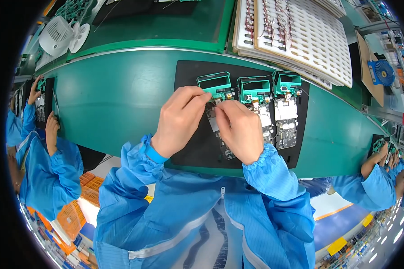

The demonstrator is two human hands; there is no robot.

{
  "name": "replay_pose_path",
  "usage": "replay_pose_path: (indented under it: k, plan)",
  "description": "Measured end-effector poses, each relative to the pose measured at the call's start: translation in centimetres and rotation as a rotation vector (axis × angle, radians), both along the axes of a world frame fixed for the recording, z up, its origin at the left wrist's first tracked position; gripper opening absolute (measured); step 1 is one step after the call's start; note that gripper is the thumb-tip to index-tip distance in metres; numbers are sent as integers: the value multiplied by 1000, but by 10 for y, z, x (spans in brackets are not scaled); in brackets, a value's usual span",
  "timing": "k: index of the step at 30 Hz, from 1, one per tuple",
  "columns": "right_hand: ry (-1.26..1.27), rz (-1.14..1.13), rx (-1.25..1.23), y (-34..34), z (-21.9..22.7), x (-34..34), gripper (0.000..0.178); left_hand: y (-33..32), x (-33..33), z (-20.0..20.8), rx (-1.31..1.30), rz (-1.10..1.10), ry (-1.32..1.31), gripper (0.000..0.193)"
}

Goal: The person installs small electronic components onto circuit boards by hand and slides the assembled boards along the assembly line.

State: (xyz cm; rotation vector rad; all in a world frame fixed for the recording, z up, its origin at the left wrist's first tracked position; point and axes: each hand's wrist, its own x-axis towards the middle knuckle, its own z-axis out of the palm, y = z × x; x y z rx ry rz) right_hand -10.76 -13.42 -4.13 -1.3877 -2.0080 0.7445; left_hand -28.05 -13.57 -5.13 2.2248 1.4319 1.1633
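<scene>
green workbench (121, 94) | black mat (191, 148) | white fan (58, 36) | blue fan (381, 72) | orange crates (72, 215)

Both forearms enter from the lower edge in blue sleeves. The left hand (180, 120) and right hand (240, 127) meet fingertip to fingertip, fingers curled in a pinching grip, backs facing up.

Left of the black mat (188, 148) your bench (116, 98) lies open; toward the right edge, two more green-framed boards (274, 107) block your way, stacked white trays (300, 40) behind them.
</scene>
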Motion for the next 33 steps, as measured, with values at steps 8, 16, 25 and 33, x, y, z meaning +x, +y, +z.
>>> replay_pose_path:
  k: [8,16,25,33]
  plan:
    - [1,-10,49,-2,6,14,6,0,-2,-1,-84,-59,31,37]
    - [-284,-381,483,34,12,90,11,13,-15,-6,104,-101,303,43]
    - [-591,-340,652,49,-12,81,17,15,-22,-15,158,-198,248,42]
    - [43,-517,298,46,-8,100,12,19,-31,-15,41,-193,62,30]
